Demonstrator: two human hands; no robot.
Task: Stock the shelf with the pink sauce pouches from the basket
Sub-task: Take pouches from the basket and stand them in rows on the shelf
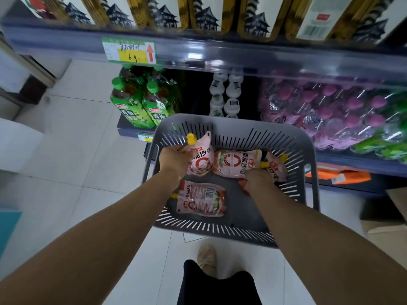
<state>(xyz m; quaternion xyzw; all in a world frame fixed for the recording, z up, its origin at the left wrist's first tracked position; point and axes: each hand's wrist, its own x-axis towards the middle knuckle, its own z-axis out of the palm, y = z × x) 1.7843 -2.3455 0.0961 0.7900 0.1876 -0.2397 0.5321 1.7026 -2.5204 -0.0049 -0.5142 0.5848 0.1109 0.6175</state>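
Grey and slotted, the basket (237, 126) stood on the floor before the shelf (220, 51), and both hands were down inside it. The left hand (176, 160) had closed on a pink pouch (201, 159), its yellow cap (191, 139) upright above the knuckles. The right hand (256, 178) was curled over a second pouch (276, 168) by the right wall; how firm that grip was I could not tell. Two more pouches lay loose: one (236, 162) between the hands, another (201, 199) label-down nearer the person. Pouches are soft and slick, so one lifted by a corner might slip and fall. The shelves in view looked full of bottles (136, 102), so finding room could be awkward.
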